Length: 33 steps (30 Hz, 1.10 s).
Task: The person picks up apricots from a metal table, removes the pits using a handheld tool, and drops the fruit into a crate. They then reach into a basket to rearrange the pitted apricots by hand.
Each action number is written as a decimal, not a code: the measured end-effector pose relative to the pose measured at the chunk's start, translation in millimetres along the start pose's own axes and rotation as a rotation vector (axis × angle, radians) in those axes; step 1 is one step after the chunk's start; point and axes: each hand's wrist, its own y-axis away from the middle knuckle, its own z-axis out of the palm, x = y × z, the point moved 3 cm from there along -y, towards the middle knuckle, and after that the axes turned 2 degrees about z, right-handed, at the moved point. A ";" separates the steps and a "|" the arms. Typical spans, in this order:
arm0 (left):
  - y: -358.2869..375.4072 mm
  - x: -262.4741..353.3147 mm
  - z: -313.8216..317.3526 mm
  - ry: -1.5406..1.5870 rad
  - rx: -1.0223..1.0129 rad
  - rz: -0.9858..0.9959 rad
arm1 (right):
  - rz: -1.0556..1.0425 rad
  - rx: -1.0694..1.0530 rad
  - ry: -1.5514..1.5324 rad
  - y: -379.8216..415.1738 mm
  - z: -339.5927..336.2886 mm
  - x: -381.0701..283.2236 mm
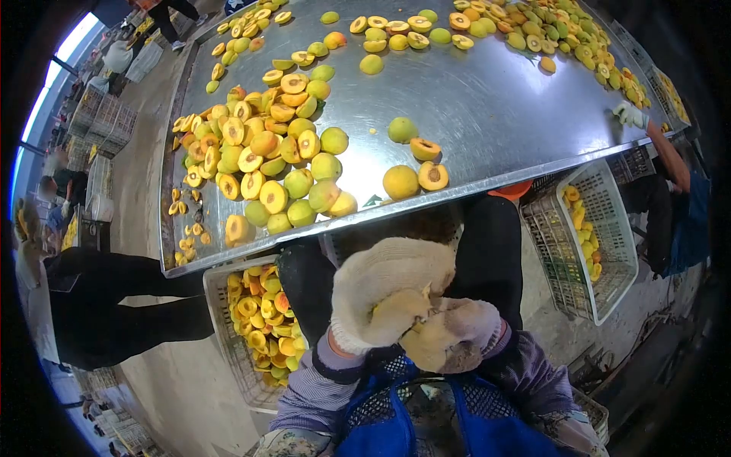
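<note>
Both my hands wear white knitted gloves and meet close to my chest, below the edge of the metal table [487,114]. My left hand [381,293] wraps around a yellow peach [396,311], mostly hidden by the glove. My right hand [449,331] presses against the same fruit from the right; whether it holds a tool I cannot tell. A heap of whole and halved peaches [274,160] lies on the table to the left. Three loose peaches [415,164] sit near the table's front edge, straight ahead of my hands.
A grey crate of peach halves [255,320] stands under the table on the left, another crate [579,228] on the right. A co-worker's gloved hand [630,116] reaches the table's right edge. A person in black [106,305] stands left. More peaches [548,30] line the far side.
</note>
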 end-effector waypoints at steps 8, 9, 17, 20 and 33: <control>19.4 -23.0 9.0 0.781 0.597 -0.772 | -0.197 -0.185 0.955 -1.6 24.2 -13.0; 32.6 -31.0 -5.3 0.706 0.527 -0.653 | 0.009 -0.178 0.619 -4.1 24.9 -15.6; 154.6 -66.0 -150.2 -0.809 0.509 -0.624 | 0.188 -0.010 0.436 -9.3 14.0 -15.1; 114.6 -60.3 -136.3 -1.045 0.448 -0.400 | 0.055 0.019 0.434 -25.3 39.0 -20.1; -80.1 -211.1 -134.5 -1.412 -0.317 -0.172 | 0.230 0.205 0.880 -40.1 7.0 -37.8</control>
